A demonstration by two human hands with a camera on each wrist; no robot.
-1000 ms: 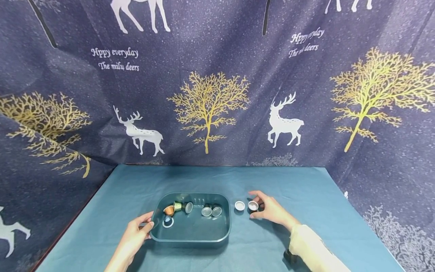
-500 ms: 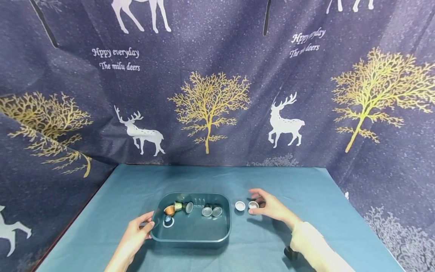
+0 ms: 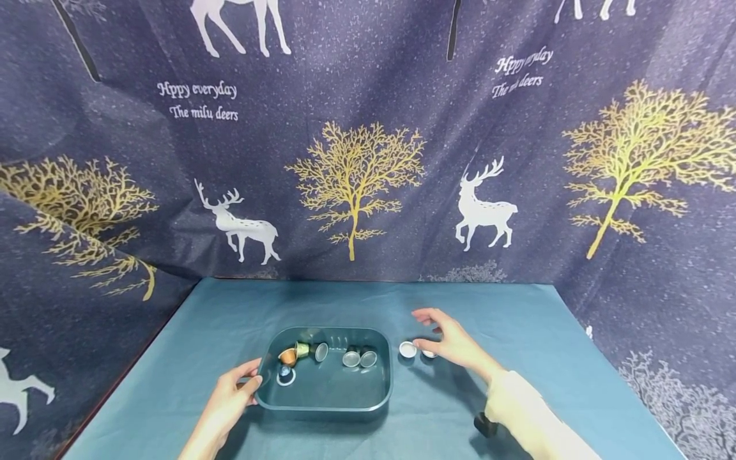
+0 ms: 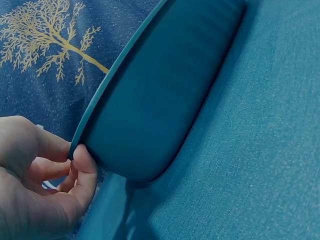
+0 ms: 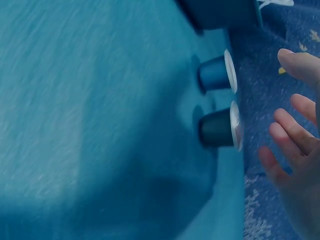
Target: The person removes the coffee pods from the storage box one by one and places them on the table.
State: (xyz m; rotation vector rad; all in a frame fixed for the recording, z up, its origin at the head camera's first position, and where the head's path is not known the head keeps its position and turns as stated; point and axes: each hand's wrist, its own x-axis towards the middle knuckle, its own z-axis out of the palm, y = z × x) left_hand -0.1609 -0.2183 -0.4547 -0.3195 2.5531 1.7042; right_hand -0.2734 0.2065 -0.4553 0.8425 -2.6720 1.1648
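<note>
My left hand pinches the left rim of a teal plastic bin between thumb and fingers; the left wrist view shows the thumb against the outer wall. Inside the bin lie several coffee capsules, among them an orange capsule, a green capsule and a blue capsule. To the right of the bin, two more capsules stand lid up on the table: a blue-looking one and a dark one. Over them hovers my right hand, fingers spread, holding nothing and partly covering the dark capsule.
Teal cloth covers the table. Behind it hangs a dark blue curtain printed with deer and trees. A small black object shows beside the right sleeve.
My right hand, whose fingers were around the right-hand capsule, has risen off it and shifted slightly left. That capsule stays standing on the table. My left hand keeps its hold on the bin.
</note>
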